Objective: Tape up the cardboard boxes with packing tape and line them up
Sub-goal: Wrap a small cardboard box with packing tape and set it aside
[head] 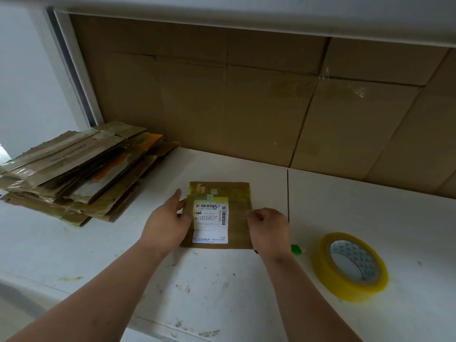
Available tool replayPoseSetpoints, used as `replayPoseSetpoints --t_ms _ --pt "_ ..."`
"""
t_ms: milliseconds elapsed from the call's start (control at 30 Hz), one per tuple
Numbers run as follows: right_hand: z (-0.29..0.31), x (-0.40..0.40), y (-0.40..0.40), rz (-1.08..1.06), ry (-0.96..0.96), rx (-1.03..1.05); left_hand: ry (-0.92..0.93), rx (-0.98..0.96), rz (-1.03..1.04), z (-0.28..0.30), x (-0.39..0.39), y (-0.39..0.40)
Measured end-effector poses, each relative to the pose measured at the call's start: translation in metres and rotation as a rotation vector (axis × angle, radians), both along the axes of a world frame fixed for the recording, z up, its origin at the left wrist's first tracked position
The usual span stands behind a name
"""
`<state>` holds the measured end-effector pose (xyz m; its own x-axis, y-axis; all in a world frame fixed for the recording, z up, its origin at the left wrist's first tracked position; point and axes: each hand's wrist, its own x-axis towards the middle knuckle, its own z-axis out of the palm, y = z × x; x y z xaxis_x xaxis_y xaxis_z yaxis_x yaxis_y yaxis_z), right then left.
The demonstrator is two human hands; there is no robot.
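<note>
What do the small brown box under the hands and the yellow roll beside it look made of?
The small brown flattened box: cardboard, matte, with glossy tape strips and a white printed paper label. The yellowish roll of packing tape: translucent, shiny plastic film, apparently on a printed card core.
</note>
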<state>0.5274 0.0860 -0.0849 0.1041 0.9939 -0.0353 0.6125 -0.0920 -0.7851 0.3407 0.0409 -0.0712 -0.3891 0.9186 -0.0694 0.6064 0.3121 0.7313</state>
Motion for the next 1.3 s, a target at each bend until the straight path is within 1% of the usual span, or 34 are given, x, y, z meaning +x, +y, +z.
replayPoseSetpoints --t_ms 100,167,233,333,467,533,600,667,733,833,933,1000,1067,1200,1233,1300 --pt "0.012 -0.004 0.0 -0.021 0.073 -0.026 -0.19 -0.043 0.094 0.009 0.001 0.004" --pt "0.016 -0.006 -0.003 -0.005 0.056 -0.028 -0.326 -0.043 0.162 0.011 -0.005 0.007" --pt "0.019 -0.008 -0.008 0.003 0.083 -0.021 -0.41 -0.057 0.156 0.013 -0.011 0.009" --pt "0.024 -0.009 -0.013 0.036 0.189 -0.05 -0.469 -0.035 0.08 0.021 -0.015 0.006" --pt "0.038 -0.012 -0.019 0.092 0.289 -0.06 -0.416 0.082 0.009 0.031 -0.016 0.0" --pt "0.046 -0.013 -0.022 0.073 0.364 -0.06 -0.435 0.164 0.009 0.035 -0.018 -0.003" --pt "0.054 -0.014 -0.026 0.048 0.443 -0.053 -0.494 0.218 0.034 0.038 -0.019 -0.006" --pt "0.059 -0.014 -0.028 0.012 0.513 -0.049 -0.566 0.231 0.069 0.045 -0.02 -0.01" --pt "0.06 -0.016 -0.033 -0.035 0.541 -0.024 -0.614 0.217 0.104 0.048 -0.025 -0.013" --pt "0.057 -0.022 -0.04 -0.084 0.465 0.066 -0.591 0.2 0.1 0.052 -0.032 -0.015" --pt "0.052 -0.03 -0.046 -0.034 0.32 0.156 -0.406 0.183 0.089 0.053 -0.036 -0.018" --pt "0.047 -0.033 -0.047 -0.017 0.258 0.192 -0.348 0.204 0.078 0.052 -0.039 -0.021" --pt "0.043 -0.035 -0.049 -0.031 0.279 0.238 -0.344 0.237 0.085 0.05 -0.043 -0.023" --pt "0.036 -0.042 -0.059 -0.158 0.522 0.288 -0.303 0.344 0.108 0.044 -0.05 -0.025" --pt "0.034 -0.045 -0.061 -0.184 0.535 0.307 -0.279 0.351 0.106 0.042 -0.051 -0.025" --pt "0.03 -0.05 -0.064 -0.184 0.474 0.342 -0.207 0.341 0.108 0.034 -0.053 -0.028"
